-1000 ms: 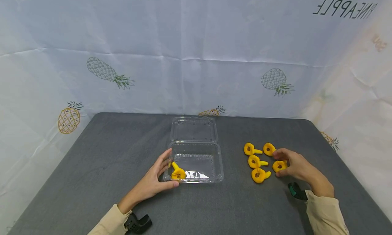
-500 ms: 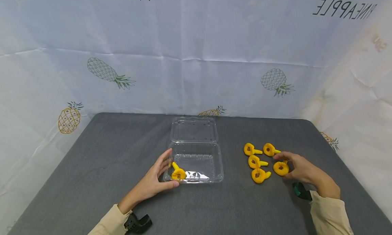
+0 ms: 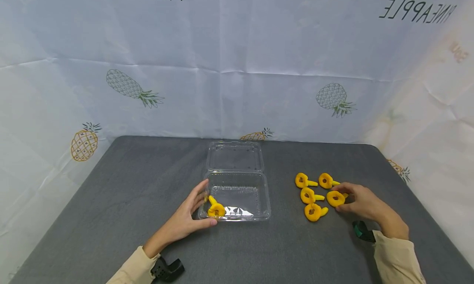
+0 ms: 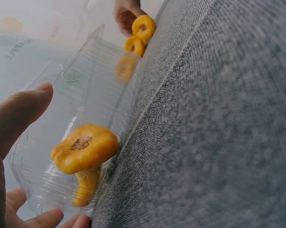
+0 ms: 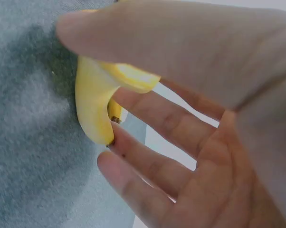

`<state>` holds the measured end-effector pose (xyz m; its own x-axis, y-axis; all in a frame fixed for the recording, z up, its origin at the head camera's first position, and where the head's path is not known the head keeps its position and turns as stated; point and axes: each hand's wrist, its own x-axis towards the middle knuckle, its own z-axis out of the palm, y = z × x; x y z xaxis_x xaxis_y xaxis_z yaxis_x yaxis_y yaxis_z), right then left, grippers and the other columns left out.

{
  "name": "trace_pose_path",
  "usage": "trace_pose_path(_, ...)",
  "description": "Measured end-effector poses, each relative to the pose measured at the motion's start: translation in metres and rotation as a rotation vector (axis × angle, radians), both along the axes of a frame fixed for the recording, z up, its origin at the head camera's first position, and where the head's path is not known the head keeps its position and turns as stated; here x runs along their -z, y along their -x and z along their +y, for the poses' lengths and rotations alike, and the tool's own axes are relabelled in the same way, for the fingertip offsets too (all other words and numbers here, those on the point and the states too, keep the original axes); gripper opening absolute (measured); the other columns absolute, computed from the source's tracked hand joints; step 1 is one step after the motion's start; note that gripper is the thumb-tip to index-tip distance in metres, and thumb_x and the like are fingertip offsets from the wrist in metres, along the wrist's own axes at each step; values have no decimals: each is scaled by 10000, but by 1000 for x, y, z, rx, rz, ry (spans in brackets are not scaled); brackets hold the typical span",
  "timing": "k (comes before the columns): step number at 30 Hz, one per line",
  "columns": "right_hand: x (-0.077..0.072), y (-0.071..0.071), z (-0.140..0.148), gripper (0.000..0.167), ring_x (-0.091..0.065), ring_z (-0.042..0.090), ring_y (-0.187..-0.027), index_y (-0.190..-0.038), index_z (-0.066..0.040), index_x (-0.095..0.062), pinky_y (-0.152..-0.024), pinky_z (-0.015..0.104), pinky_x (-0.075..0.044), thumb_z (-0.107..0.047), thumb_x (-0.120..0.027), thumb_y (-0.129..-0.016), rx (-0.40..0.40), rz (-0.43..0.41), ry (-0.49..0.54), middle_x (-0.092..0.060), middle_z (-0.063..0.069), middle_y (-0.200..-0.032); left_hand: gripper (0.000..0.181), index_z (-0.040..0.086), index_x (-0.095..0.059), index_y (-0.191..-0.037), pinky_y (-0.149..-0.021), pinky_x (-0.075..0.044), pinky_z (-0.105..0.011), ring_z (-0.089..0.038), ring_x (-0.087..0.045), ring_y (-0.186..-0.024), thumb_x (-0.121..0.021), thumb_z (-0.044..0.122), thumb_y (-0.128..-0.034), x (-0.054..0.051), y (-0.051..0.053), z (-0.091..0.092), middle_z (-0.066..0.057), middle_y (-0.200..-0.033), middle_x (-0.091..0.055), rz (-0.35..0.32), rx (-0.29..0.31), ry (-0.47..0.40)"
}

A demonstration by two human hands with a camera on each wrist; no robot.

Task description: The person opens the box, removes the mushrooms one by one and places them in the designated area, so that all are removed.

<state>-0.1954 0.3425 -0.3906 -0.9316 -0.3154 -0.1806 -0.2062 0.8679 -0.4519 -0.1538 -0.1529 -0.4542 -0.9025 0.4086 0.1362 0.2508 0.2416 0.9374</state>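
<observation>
A clear plastic clamshell box lies with its lid raised back in the head view. One yellow mushroom is inside, by the front left corner. My left hand rests around that corner, thumb at the front edge and fingers along the left side, fairly straight. Over on the right, my right hand pinches a yellow mushroom low on the table. In the right wrist view the thumb hides part of this mushroom, and fingers touch its far side.
Several more yellow mushrooms lie left of my right hand: one at the back left, one at the back right, a middle one and a front one. The grey table ends at a pineapple-print curtain.
My right hand first drew back slightly to the right with the mushroom near its fingers. Now hand and mushroom sit a little further left, nearer the others. The left hand stayed put.
</observation>
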Motion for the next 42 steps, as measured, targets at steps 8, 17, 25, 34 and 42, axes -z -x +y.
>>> trace_pose_path(8,3,0,-5,577,-603,443,-1108,-1262,44,-582,-884,607,-524,-260,-805,-826,38,14,19,-638,274,-1219,1008,165,-102,-1603,-1168,-281,-570,-444,-276,-1476,-782,205,-861,1,1,1,-170,-1656,-138,-11,-12,10)
trace_pose_path(17,5,1,-7,553,-612,431,-1098,-1243,29,-580,-878,608,-528,-275,-800,-837,46,30,41,-642,267,-1214,1018,175,-99,-1604,-1181,-271,-558,-410,-263,-1492,-786,210,-854,-1,1,2,-136,-1664,-131,-42,-15,2)
trace_pose_path(25,7,1,-7,525,-630,408,-1076,-1227,21,-592,-871,605,-533,-247,-807,-830,43,70,50,-660,246,-1192,1009,178,-97,-1605,-1167,-284,-579,-436,-273,-1479,-779,205,-862,0,0,1,-167,-1658,-133,-19,-10,6)
trace_pose_path(34,7,1,-7,503,-625,416,-1079,-1227,18,-590,-873,607,-531,-224,-798,-837,43,83,47,-656,249,-1193,1010,163,-94,-1605,-1174,-272,-574,-443,-257,-1484,-778,197,-863,0,0,0,-169,-1660,-123,-30,-11,-3)
trace_pose_path(42,5,1,-8,495,-615,434,-1088,-1233,21,-587,-867,616,-523,-203,-790,-841,48,91,45,-645,260,-1202,1002,123,-95,-1602,-1159,-278,-583,-463,-268,-1471,-774,182,-866,0,0,0,-188,-1654,-129,-5,-5,3)
